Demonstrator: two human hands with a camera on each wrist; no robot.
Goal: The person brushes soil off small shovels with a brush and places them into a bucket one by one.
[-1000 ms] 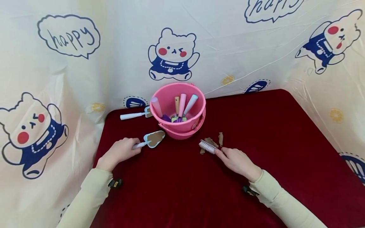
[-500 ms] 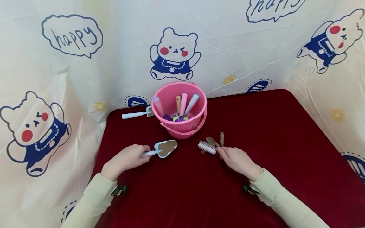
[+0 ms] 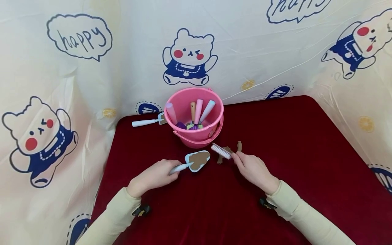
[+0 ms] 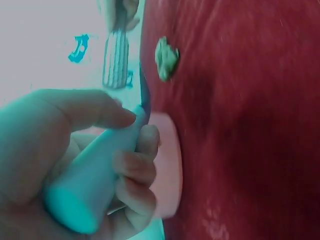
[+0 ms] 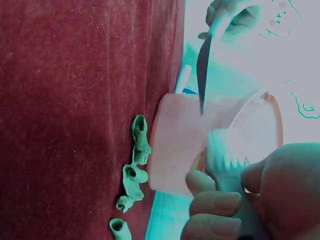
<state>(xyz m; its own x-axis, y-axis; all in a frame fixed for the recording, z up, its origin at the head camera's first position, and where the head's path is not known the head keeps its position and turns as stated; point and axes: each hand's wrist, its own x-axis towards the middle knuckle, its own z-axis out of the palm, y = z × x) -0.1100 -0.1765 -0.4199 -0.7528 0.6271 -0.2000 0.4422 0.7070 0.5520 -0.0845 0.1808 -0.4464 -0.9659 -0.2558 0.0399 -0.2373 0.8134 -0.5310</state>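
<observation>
My left hand (image 3: 157, 173) grips the pale handle of a small trowel (image 3: 199, 160), its blade brown in the middle with light-blue edges. In the left wrist view, thumb and fingers wrap the handle (image 4: 95, 170). The right wrist view shows the blade (image 5: 202, 75) edge-on, raised above the cloth. My right hand (image 3: 252, 170) holds a small brush (image 3: 221, 151) with white bristles, pinched near its head in the right wrist view. Just beyond the brush lie several curled brown scraps (image 3: 239, 146), partly hidden by it; they look green and rolled in the right wrist view.
Behind the trowel stands a pink bucket (image 3: 191, 139) with several handled tools inside. A second trowel (image 3: 144, 123) lies left of it, its blade partly behind the bucket. Dark red cloth (image 3: 294, 146) covers the table, and a printed white curtain (image 3: 239, 44) hangs around the back.
My left hand has carried the trowel to the right, close to the brush and scraps. My right hand has lifted the brush slightly and shifted it a little toward the bucket.
</observation>
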